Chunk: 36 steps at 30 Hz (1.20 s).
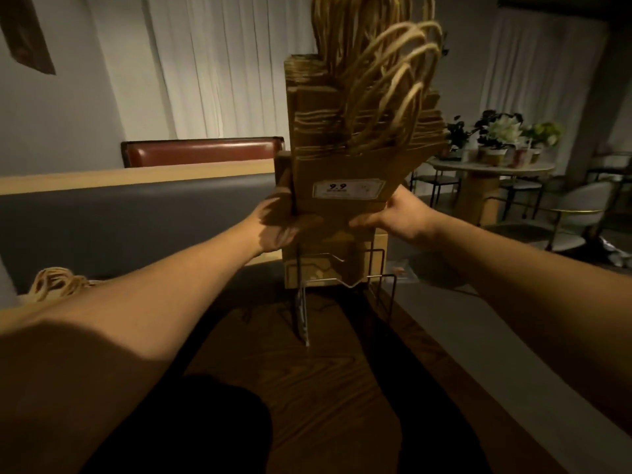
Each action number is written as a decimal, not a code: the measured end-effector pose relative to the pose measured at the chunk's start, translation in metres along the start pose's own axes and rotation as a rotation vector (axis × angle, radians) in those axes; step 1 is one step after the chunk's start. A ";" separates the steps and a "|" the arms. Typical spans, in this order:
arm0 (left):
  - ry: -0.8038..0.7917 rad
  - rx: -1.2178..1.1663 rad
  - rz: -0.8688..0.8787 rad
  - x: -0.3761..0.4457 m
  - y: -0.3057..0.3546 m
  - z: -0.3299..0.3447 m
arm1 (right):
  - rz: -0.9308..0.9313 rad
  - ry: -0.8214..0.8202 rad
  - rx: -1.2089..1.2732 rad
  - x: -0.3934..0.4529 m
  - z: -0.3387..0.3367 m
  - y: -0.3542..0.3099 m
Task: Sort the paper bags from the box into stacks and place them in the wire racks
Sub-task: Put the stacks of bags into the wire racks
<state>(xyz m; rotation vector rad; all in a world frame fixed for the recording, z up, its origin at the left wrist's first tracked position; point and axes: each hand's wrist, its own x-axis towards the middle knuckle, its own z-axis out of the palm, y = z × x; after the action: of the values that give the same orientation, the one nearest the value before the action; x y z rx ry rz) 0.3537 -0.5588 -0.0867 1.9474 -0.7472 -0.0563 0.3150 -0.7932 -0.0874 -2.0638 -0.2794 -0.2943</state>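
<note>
**Both hands hold a stack of bags over the rack**

A thick stack of flat brown paper bags with tan rope handles stands upright above a thin silver wire rack on the dark wooden table. The left hand grips the stack's lower left edge. The right hand grips its lower right corner. More brown bags already sit in the rack, just under the stack. Another bunch of tan rope handles lies at the left.

"9.9" on front paper bag label.
</note>
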 end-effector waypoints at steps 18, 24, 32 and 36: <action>-0.015 0.480 -0.227 0.022 -0.040 0.029 | 0.339 -0.251 0.258 0.004 0.014 0.059; -0.105 -0.060 -0.444 0.007 -0.047 0.046 | 0.545 -0.286 0.489 -0.014 0.019 0.075; -0.055 -0.058 -0.567 0.001 -0.041 0.040 | 0.383 -0.217 0.042 -0.021 0.009 0.066; 0.300 0.486 -0.241 -0.005 -0.025 0.032 | 0.024 0.082 -0.231 -0.019 -0.003 0.040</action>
<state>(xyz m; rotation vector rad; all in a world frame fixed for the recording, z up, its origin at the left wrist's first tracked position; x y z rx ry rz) 0.3506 -0.5736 -0.1247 2.4287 -0.3415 0.2906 0.3097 -0.8165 -0.1241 -2.2743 -0.1767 -0.4124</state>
